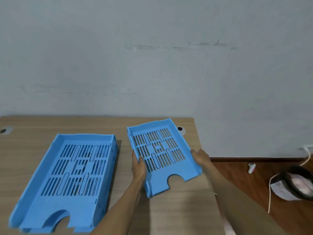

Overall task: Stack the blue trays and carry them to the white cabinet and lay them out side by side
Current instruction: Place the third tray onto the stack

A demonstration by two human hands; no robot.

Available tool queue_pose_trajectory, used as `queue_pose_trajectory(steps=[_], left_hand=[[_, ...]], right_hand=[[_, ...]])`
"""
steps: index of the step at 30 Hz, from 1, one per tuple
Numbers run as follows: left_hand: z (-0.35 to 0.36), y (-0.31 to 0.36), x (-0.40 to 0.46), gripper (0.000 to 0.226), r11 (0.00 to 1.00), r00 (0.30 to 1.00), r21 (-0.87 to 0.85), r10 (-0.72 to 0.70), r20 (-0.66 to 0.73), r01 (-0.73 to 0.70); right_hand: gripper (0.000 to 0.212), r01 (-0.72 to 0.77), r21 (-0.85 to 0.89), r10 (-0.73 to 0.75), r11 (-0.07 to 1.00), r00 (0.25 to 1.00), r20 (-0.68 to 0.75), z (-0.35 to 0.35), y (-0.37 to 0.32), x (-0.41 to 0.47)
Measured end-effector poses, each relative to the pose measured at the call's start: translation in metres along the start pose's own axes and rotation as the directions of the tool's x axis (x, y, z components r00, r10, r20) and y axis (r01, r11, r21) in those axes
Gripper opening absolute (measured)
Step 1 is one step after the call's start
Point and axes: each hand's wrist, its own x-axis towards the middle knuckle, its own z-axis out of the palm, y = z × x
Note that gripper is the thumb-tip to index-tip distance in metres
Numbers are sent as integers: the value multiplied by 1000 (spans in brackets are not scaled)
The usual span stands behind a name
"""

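Observation:
A slotted blue tray (160, 150) is held over the right part of the wooden table (33, 129), tilted with its notched end toward me. My left hand (139, 165) grips its left wall and my right hand (199, 157) grips its right wall. To the left, a stack of blue trays (67, 168) lies flat on the table, at least two nested, notched end nearest me. The white cabinet is not in view.
A grey wall rises behind the table. The table's right edge runs past my right arm. Beyond it is brown floor with a dark round bin (298, 182), a white cord (271, 192) and a small white object (251, 167). Cable holes (179, 128) sit near the table's back corners.

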Motion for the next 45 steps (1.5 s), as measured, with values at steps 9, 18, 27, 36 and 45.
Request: queue_pose_trajectory(steps=[9,18,27,36,45], left_hand=[[-43,55,-37,33,992,982,44,106,153,-114],[-120,91,-28,52,987,961,40,141,238,-155],[-248,98,-6,51,969,954,76,217,206,-237],[-368,79,8,48,961,951,89,243,192,-264],[-430,67,17,36,970,951,72,213,224,-234]], right_hand=[[39,23,376,-24,926,1000,-2,-26,-24,-53],[65,185,574,-191,798,980,-50,17,-62,-57],[51,153,626,-134,765,988,-77,102,-145,-152],[43,183,578,-156,795,983,-97,189,-214,-252],[62,238,516,-269,823,963,-16,245,-237,-277]])
